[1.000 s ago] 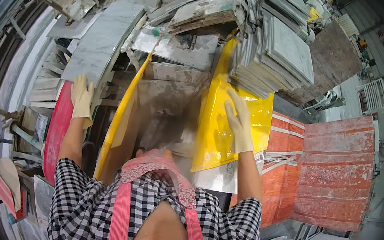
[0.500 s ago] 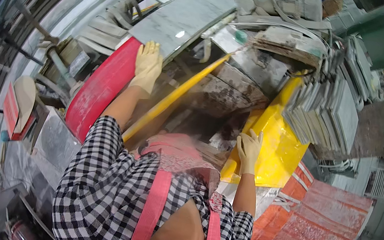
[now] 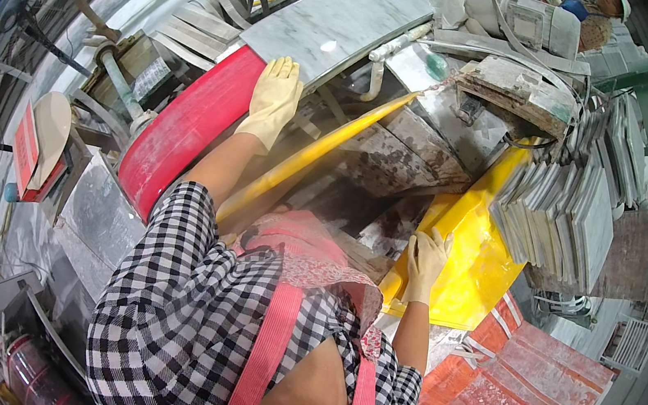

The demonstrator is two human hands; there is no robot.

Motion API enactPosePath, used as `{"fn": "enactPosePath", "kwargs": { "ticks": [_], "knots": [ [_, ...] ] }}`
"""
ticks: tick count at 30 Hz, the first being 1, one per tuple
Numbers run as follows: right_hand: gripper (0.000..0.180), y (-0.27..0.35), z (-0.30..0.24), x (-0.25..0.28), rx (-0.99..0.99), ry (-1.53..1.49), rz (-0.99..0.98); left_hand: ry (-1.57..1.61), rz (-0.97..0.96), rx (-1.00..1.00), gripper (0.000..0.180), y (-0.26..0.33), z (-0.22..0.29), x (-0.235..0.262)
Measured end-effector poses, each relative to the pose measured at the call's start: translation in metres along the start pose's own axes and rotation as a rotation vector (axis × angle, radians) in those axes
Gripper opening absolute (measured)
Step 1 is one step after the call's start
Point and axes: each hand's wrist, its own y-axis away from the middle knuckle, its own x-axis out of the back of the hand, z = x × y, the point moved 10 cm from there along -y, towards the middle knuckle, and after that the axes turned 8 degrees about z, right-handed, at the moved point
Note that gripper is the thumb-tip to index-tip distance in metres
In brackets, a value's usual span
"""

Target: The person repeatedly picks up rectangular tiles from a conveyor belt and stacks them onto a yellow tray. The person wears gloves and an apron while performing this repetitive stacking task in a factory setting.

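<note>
My left hand (image 3: 275, 103), in a pale yellow rubber glove, lies with its fingers stretched out. It touches the end of a grey-veined marble slab (image 3: 341, 18) where a curved red surface (image 3: 189, 130) meets it. My right hand (image 3: 425, 265), gloved alike, rests against a yellow plastic sheet (image 3: 471, 265), fingers extended and holding nothing that I can see. Between my arms a long yellow strip (image 3: 319, 150) slants up to the right over a dark, dirty opening. A pink apron (image 3: 285, 247) covers my front.
Upright stacked tiles (image 3: 586, 223) stand right of the yellow sheet. A dusty machine part (image 3: 517, 93) with hoses sits at the far side. Below right hangs an orange-red sheet (image 3: 517, 387). Pipes (image 3: 121, 83) and a grey panel (image 3: 101, 208) lie to the left.
The view has shifted a little, so most things appear slightly farther right. Both hands keep about the same places, the left on the slab's end and the right on the yellow sheet.
</note>
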Motion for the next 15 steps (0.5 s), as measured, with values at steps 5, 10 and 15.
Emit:
{"fn": "enactPosePath", "kwargs": {
  "ticks": [5,10,15],
  "knots": [
    [0.016,-0.0006,0.0006,-0.0003,-0.004,0.013,-0.001,0.048,0.016,0.009,0.054,-0.0002,-0.0005,0.0035],
    [0.017,-0.0017,0.0008,-0.0032,-0.002,0.013,-0.009,0.024,0.049,-0.015,0.053,-0.0020,-0.0002,0.0051],
    [0.017,-0.0014,0.0016,-0.0048,-0.011,0.034,-0.022,0.082,0.045,-0.009,0.053,-0.0022,-0.0024,0.0027]
  ]
}}
